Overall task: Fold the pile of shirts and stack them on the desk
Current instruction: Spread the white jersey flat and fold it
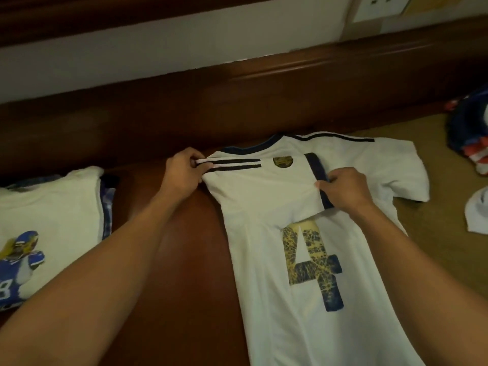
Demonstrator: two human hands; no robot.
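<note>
Dark reddish wood runs under everything, the tabletop backed by a raised wooden ledge and a pale wall at twelve o'clock. Spread before me, number side up and collar toward twelve, lies the white jersey, partly on the wood and partly on a tan surface toward three o'clock.

My left hand sits at the shoulder on the nine o'clock side, its fingers pinching the striped fold there. My right hand pinches the navy cuff of the folded sleeve, which is turned in across the back just above the big 4. Both sets of fingers are clamped on cloth, neither loose.

I judge this to be the first side fold, with the spread sleeve at two o'clock not yet brought in. Next I would press this crease flat, let go, and take the far shoulder across so both edges run straight before doubling the length.

At nine o'clock a folded shirt with a blue player print waits as the stack. At three o'clock a heap of shirts remains to be done.
</note>
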